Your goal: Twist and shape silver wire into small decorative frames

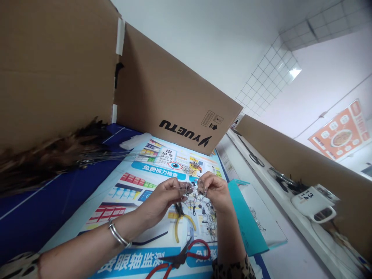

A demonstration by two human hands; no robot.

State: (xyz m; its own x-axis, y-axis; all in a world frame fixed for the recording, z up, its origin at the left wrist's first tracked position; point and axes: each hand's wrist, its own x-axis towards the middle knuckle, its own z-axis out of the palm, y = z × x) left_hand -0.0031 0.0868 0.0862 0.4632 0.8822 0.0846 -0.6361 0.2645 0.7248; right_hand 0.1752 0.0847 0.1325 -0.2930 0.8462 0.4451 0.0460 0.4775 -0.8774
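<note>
My left hand (164,197), with a silver bangle on the wrist, pinches a thin silvery wire piece (190,187) with small dark bits on it. Close against it, my right hand (215,190) grips the other side of the same wiry piece, fingertips pressed together. Its exact kind is too small to make out. Below the hands lies a loose heap of small wire pieces (207,217), partly hidden by my right forearm. Pliers with yellow handles (177,228) rest under my left fingers. Nearer to me are red-handled scissors (199,254), blades apart.
A printed poster sheet (157,228) covers the table. Brown feathers (52,162) with long wires lie at left. Cardboard panels (174,89) wall the back and left. At right are a teal folder (247,221), a white mug (314,203) and black scissors (255,158) on a ledge.
</note>
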